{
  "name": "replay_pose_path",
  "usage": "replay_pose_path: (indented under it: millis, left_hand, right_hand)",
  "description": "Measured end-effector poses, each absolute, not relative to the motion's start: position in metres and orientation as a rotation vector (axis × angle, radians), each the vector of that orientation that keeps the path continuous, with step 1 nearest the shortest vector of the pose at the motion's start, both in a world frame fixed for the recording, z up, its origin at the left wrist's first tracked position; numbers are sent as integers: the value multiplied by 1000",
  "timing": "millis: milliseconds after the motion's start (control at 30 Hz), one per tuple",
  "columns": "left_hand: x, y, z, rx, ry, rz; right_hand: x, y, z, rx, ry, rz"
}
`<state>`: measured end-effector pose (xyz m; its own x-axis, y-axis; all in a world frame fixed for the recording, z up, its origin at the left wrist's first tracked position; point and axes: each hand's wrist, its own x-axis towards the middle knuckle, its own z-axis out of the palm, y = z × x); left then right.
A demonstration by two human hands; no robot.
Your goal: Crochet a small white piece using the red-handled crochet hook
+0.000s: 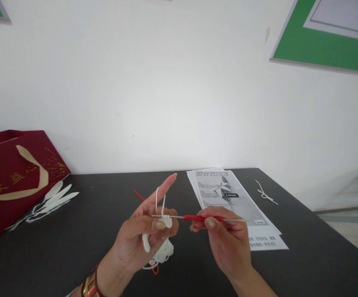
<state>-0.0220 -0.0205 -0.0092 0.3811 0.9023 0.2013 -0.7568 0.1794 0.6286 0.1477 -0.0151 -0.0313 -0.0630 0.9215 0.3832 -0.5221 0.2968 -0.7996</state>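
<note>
Flat black table [98,222], plain white wall [179,82] far behind | near side: my left hand [137,237] pinches small white crocheted piece [167,222] above tabletop | my right hand [230,239] grips red-handled metal hook [191,218], seemingly through stitches

One head-worn camera looks forward and slightly down across the worktop [104,214], the left hand [132,237] and right hand [228,241] close before it, taking in the far and right edges and the wall [166,103] beyond.
</note>
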Motion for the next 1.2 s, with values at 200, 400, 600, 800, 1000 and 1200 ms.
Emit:
replay_pose_path:
  millis: [200,400,600,800,1000,1200]
  left_hand:
    - [-25,-20,-5,714,213,1190]
    - [-27,-20,-5,730,222,1186]
    - [-29,-19,-6,702,215,1135]
    - [-30,-20,-4,662,217,1101]
    - [-30,-18,-4,614,195,1048]
    - [-31,-18,-5,597,215,1018]
  right_hand:
    - [152,-12,-24,-464,-1052,1230]
    - [153,-11,-20,-460,-1027,1261]
    - [156,-8,-21,-461,-1025,1298]
    - [161,-7,-20,-466,-1078,1274]
    - [170,-4,-18,-433,-1186,1229]
    - [178,-4,-17,-427,-1289,1226]
